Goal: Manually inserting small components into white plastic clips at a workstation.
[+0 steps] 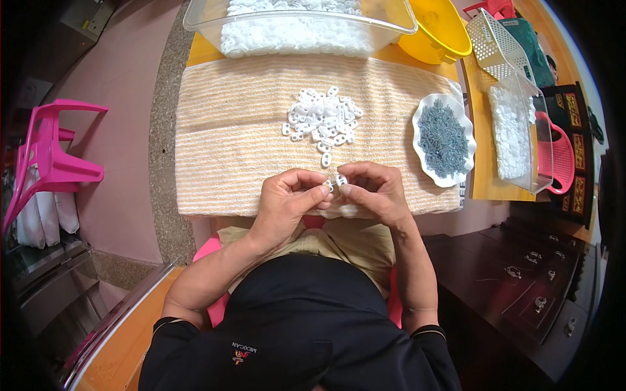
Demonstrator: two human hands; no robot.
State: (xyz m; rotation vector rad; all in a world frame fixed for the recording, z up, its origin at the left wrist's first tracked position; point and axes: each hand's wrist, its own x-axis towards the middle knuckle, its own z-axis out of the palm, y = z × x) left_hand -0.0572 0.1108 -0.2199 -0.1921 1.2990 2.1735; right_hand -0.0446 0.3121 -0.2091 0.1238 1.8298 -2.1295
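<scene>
My left hand (287,199) and my right hand (378,192) meet over the near edge of a striped towel (228,143). Between my right thumb and index finger is a small white two-hole plastic piece (341,180). My left fingertips pinch a small pale piece (328,186), partly covered, its kind too small to make out. The two pieces are almost touching. Just beyond my hands lies a loose white two-hole piece (326,159), and behind it a pile of similar pieces (323,116). A scalloped white dish (424,166) of small grey-blue metal parts (443,140) sits to the right.
A transparent bin (300,19) of white pieces stands at the back, beside a yellow basin (433,29). Another transparent bin (512,130) and a white perforated basket (495,42) are at the right. A pink stool (59,153) stands at the left.
</scene>
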